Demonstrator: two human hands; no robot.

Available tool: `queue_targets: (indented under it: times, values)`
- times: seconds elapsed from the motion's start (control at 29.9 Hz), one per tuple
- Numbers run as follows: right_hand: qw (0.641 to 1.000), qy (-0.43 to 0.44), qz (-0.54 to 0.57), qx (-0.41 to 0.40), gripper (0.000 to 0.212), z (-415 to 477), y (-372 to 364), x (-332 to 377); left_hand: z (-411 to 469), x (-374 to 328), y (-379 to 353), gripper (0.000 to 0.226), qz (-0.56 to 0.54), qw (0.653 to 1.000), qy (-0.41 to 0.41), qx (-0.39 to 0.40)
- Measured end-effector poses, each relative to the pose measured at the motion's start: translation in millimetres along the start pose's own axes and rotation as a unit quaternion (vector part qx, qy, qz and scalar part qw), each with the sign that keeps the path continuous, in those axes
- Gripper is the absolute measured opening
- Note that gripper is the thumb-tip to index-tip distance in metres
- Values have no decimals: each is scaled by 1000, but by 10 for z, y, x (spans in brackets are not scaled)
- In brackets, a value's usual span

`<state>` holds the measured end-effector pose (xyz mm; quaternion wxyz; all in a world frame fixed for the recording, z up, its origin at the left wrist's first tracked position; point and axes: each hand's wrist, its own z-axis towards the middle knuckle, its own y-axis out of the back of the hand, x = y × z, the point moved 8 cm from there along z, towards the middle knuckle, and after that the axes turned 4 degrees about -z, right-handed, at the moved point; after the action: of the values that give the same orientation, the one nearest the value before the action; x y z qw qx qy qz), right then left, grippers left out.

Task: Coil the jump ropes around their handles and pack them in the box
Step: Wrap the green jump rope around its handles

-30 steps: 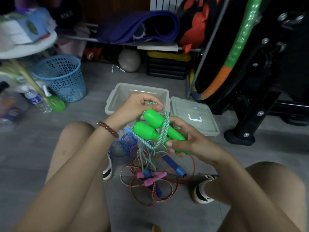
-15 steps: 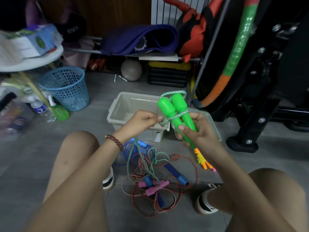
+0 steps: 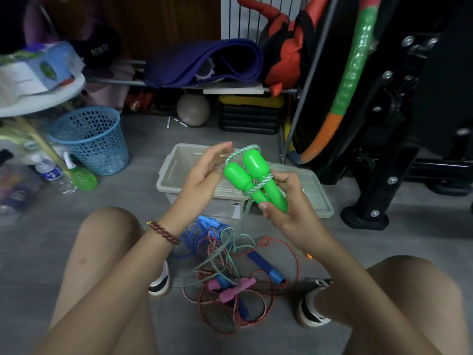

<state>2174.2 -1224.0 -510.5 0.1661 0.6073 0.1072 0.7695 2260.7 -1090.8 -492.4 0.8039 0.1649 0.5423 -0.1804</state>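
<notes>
Right hand [image 3: 291, 216] grips both green handles [image 3: 253, 175], rope [image 3: 239, 152] looped round them; left hand [image 3: 204, 178], fingers straight, at their 9 o'clock. Box [image 3: 172, 172] behind at 12 o'clock, other ropes [image 3: 261, 262] tangled at 6 o'clock.

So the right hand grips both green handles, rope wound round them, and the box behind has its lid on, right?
Not the lid: the head view shows the box open, its lid lying on the floor beside it. The right hand does grip both green handles, with rope wound round them.
</notes>
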Motion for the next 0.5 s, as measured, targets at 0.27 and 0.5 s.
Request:
queue_targets:
  times: [0.27, 0.5]
  values:
    - [999, 8, -23, 45, 37, -6, -91, 8, -39, -148, -3, 34, 18, 999, -28, -37]
    - [999, -23, 29, 29, 40, 13, -23, -15, 1, 279, 45, 23, 44, 978, 192, 71]
